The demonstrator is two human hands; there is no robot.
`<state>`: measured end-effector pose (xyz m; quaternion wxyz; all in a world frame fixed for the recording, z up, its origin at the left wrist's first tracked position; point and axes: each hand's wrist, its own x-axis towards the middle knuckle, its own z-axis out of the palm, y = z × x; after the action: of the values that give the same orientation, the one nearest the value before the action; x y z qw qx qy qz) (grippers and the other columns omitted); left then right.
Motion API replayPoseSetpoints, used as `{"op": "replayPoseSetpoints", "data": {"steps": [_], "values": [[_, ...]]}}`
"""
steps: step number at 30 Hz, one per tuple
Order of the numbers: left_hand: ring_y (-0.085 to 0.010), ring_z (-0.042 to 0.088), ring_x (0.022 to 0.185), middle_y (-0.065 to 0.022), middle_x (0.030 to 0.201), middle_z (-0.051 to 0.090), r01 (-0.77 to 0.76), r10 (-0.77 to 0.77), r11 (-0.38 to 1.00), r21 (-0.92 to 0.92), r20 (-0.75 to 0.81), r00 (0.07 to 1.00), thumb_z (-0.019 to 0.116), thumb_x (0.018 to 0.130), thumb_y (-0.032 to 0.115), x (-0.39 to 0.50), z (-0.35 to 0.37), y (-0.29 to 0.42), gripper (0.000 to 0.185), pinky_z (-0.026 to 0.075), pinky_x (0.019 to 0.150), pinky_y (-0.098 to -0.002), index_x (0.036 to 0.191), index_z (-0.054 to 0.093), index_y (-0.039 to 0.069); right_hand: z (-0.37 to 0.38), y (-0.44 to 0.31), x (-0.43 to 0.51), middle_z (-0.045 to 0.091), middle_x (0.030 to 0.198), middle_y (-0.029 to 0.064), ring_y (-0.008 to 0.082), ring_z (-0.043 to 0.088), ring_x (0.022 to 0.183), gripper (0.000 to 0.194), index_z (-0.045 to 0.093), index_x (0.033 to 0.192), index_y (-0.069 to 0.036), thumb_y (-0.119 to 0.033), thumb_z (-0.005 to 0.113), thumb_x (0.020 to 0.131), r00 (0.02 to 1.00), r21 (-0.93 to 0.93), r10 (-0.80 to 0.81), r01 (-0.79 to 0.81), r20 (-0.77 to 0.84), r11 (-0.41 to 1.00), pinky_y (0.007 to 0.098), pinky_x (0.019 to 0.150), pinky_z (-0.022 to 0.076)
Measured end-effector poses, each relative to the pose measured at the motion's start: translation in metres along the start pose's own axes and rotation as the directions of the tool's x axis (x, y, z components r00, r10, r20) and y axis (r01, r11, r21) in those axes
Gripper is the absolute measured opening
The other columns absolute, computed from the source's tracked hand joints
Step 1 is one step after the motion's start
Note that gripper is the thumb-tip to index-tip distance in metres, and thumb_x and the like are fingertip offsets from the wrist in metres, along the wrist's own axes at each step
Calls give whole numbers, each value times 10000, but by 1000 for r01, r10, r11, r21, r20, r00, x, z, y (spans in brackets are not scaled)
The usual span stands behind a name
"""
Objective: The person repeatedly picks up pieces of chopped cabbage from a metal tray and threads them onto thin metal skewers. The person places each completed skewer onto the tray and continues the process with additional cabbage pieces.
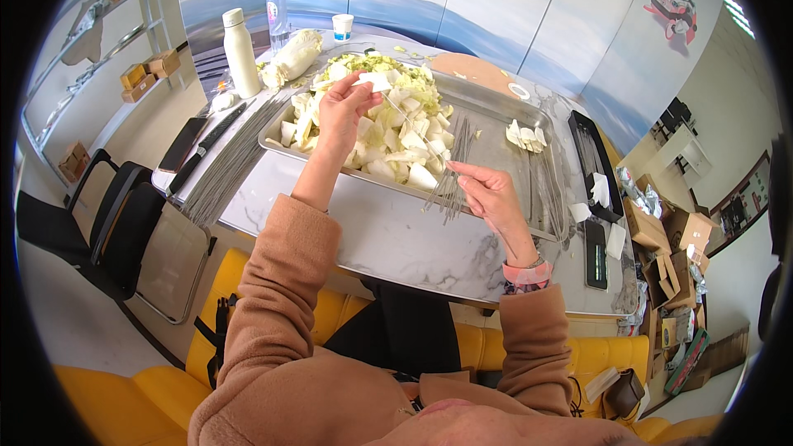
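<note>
My left hand (342,113) pinches a white piece of napa cabbage (374,81) above a heap of cut cabbage (396,130). A thin metal skewer (406,116) slants from that piece down to my right hand (494,197), which grips its lower end. Whether the tip has pierced the piece cannot be made out. The heap fills the left side of a shallow metal tray (372,168). Loose skewers (457,167) lie across the tray's front rim beside my right hand. Farther right, cabbage pieces (525,136) sit threaded at the ends of several skewers.
Left of the tray lie a skewer bundle (232,161), a black-handled knife (207,147) and a dark phone (183,144). Behind stand a cream bottle (240,54), a whole cabbage (294,57) and a paper cup (342,28). A black box (595,164) and another phone (596,255) lie right.
</note>
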<state>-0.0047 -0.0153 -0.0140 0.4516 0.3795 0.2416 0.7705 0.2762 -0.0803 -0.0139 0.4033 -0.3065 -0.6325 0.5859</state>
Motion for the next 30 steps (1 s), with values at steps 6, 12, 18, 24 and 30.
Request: {"op": "replayPoseSetpoints", "data": {"steps": [6,12,18,24,30], "values": [[-194,652,796,-119,925,637,31,-31,1000,-2,27,999,604,858,-2,-6,10,0,368,561,762,-294,1203,506,-84,1,0,0,472,603,-57,12,354,447,291,599,1183,28,-34,540,904,1000,-19,-13,13,-4,1000,194,400,244],[-202,652,797,-137,947,643,49,-48,998,-48,20,999,606,864,15,-8,11,-1,386,557,780,-293,1219,486,-78,4,-2,0,438,607,-78,6,336,461,290,604,1187,16,-31,527,911,999,-25,-32,31,-23,999,188,400,234],[-159,635,773,-121,932,647,233,-242,970,69,182,953,605,896,102,-22,25,-4,269,535,725,-252,1111,566,-55,2,0,0,457,617,-66,9,352,466,296,593,1200,13,-46,531,917,997,-6,-45,45,-58,999,189,407,237],[-107,611,672,-74,857,663,328,-378,923,203,306,874,620,895,138,-37,41,-8,148,487,607,-229,900,645,-8,6,-1,0,452,612,-58,26,375,505,301,597,1202,0,-71,551,914,998,-57,-51,48,-44,997,195,438,276],[-101,592,652,-62,806,638,215,-245,968,134,289,926,584,912,112,-29,31,-13,121,497,604,-220,877,627,4,5,-10,-6,500,615,-33,45,442,533,292,615,1167,8,-106,587,900,999,-228,-1,-6,-33,974,219,463,347]]}}
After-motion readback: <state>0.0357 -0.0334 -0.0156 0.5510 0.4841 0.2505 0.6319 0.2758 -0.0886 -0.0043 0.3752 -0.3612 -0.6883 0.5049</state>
